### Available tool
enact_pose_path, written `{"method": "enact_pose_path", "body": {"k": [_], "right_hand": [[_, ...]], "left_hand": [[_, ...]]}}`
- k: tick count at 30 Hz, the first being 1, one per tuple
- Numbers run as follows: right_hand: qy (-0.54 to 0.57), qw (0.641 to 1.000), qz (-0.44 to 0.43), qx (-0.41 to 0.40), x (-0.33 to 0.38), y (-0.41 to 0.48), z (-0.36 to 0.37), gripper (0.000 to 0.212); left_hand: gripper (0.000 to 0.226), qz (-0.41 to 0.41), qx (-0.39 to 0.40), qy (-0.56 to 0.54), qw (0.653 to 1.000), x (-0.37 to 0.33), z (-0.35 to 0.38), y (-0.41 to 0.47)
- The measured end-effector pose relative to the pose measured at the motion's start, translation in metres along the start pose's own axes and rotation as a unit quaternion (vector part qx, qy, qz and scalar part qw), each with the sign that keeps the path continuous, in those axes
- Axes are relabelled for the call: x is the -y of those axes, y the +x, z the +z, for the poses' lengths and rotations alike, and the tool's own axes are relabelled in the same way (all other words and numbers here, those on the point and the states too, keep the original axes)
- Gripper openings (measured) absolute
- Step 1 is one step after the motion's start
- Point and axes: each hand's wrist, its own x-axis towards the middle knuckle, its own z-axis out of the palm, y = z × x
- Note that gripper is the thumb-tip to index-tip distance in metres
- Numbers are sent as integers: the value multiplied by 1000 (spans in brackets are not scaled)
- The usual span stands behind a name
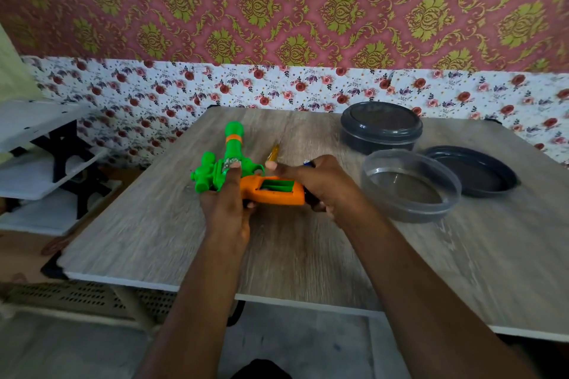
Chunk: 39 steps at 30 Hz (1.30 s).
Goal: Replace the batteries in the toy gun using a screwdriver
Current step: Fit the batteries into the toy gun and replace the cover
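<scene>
A green and orange toy gun (234,163) lies above the wooden table (292,249), barrel pointing away. Its orange grip (271,191) shows an open battery bay with a green inside. My left hand (228,203) holds the gun at the trigger area, thumb up on the green body. My right hand (317,181) is closed around the butt end of the grip and also holds something small and dark with a blue tip; what it is I cannot tell. A yellow-handled screwdriver (274,152) lies on the table just behind the hands.
A clear round container (409,184) stands open to the right of my right hand, its dark lid (474,171) lying beside it. A closed dark round container (381,126) sits behind them. White shelves (40,144) stand at the left beyond the table edge.
</scene>
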Motion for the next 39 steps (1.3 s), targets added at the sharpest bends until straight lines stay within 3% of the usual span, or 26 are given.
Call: {"method": "enact_pose_path", "body": {"k": [4,8,11,14,19,25,35,39], "right_hand": [[98,994,31,27,-6,3,-12,20],[50,997,-7,61,-12,-1,-24,25],[-6,986,-127,107,-18,-5,-29,23],[-29,969,-224,103,-22,-8,-33,28],[-4,971,-194,139,-24,-5,-39,36],[-164,920,-352,44,-15,-4,-38,6],[-361,845,-376,119,2,1,-28,19],[-396,835,-346,162,15,-4,-36,24]], "left_hand": [[39,-10,22,-13,1000,-1,-1,-1],[43,-11,20,-12,1000,-1,0,-1],[46,-12,23,-25,999,0,0,0],[49,-10,29,-31,999,1,-1,-1],[49,-11,20,-31,999,1,-1,-1],[48,-4,26,-23,999,1,-1,-2],[45,9,32,-23,999,3,-1,1],[44,20,38,-20,999,4,-2,1]]}}
